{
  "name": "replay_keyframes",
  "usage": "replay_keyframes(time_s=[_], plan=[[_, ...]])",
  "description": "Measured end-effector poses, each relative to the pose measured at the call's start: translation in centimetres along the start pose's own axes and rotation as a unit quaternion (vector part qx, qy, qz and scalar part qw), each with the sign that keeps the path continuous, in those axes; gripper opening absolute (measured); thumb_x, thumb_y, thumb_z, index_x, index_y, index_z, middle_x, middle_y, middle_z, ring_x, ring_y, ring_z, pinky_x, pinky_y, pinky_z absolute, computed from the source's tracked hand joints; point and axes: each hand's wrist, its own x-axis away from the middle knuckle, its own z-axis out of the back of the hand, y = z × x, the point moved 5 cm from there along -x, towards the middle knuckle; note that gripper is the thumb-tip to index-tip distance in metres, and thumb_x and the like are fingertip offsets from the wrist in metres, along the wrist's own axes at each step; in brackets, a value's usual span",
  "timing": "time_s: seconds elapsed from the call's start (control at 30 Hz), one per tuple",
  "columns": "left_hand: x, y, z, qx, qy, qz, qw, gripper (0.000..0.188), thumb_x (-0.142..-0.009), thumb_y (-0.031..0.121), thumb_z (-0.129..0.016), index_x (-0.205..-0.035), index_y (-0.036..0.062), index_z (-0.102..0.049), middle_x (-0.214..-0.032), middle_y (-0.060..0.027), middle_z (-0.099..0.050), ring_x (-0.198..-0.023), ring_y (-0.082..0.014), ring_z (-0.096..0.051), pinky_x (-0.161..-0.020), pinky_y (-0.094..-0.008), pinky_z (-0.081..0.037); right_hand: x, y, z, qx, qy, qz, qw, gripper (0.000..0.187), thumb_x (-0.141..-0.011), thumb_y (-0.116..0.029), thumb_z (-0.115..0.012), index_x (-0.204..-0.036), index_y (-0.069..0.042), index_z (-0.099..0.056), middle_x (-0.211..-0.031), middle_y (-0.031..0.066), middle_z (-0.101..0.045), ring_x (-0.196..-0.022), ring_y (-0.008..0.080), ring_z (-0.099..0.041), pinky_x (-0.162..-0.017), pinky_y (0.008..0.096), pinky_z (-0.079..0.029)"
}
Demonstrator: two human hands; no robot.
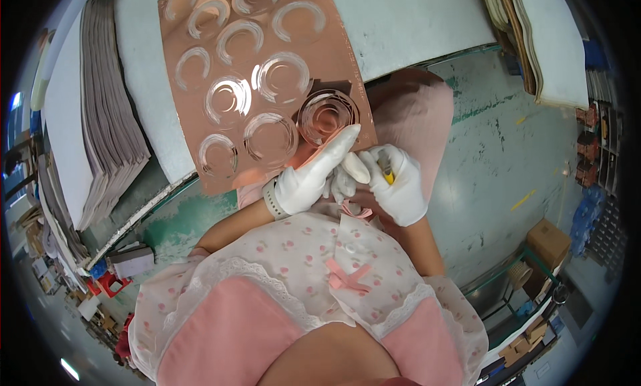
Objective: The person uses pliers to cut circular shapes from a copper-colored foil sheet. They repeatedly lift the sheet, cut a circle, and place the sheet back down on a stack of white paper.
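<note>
A shiny copper-coloured sheet, patterned with rows of pale ring shapes, slants from the table toward my lap. At its near right corner my left hand, in a white glove, grips the edge. One long finger or thumb lies over the sheet, beside a clear round ring-shaped piece; the other fingers curl below the edge. Just to the right is my right hand, also gloved in white and closed around a small yellow tool. The tool's kind is mostly hidden by the fingers.
The pale table carries a tall stack of sheets on the left and another stack at the far right. Beyond the table's edge is a worn green floor. A cardboard box stands on a rack at the right.
</note>
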Motion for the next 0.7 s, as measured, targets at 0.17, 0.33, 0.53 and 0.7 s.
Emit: replay_keyframes(time_s=[0.17,0.33,0.53,0.7], plan=[[0.4,-0.4,-0.1,-0.040,0.010,0.081,0.996,0.060,-0.089,0.058,-0.035,-0.073,0.0049,-0.060,-0.060,-0.0028,-0.053,-0.053,-0.0100,-0.050,-0.054,-0.0218,-0.042,-1.9,0.7,1.5,0.065,0.016,-0.164,0.984,0.018,-0.079,-0.013,-0.064,-0.093,-0.002,-0.060,-0.083,0.0139,-0.061,-0.072,0.0219,-0.061,-0.063,0.0299,-0.046],[4.2,2.3,-1.2,-0.046,-0.037,0.150,0.987,0.061,-0.087,0.057,-0.040,-0.071,0.0035,-0.062,-0.066,-0.0058,-0.059,-0.059,-0.0115,-0.055,-0.056,-0.0241,-0.045,-4.3,-3.6,3.7,-0.042,0.184,0.111,0.976,0.038,-0.068,0.006,-0.068,-0.104,-0.005,-0.060,-0.084,0.0051,-0.058,-0.068,0.0170,-0.053,-0.061,0.0265,-0.043],[7.6,8.0,-1.1,-0.081,-0.118,0.114,0.983,0.057,-0.085,0.057,-0.046,-0.076,0.0031,-0.063,-0.073,-0.0060,-0.062,-0.063,-0.0111,-0.057,-0.059,-0.0237,-0.046,-9.5,-12.7,2.6,0.093,0.002,0.365,0.926,0.048,-0.052,0.010,-0.062,-0.095,-0.013,-0.060,-0.077,0.0030,-0.052,-0.068,0.0216,-0.049,-0.058,0.0312,-0.040],[12.6,12.7,2.6,-0.058,-0.042,-0.208,0.976,0.016,-0.080,0.005,-0.064,-0.096,0.0001,-0.063,-0.087,-0.0080,-0.065,-0.078,-0.0142,-0.060,-0.071,-0.0277,-0.049,-13.2,-20.0,1.8,0.051,0.014,0.508,0.860,0.036,-0.058,0.010,-0.061,-0.089,-0.007,-0.059,-0.068,0.0035,-0.053,-0.064,0.0206,-0.050,-0.060,0.0291,-0.040]])
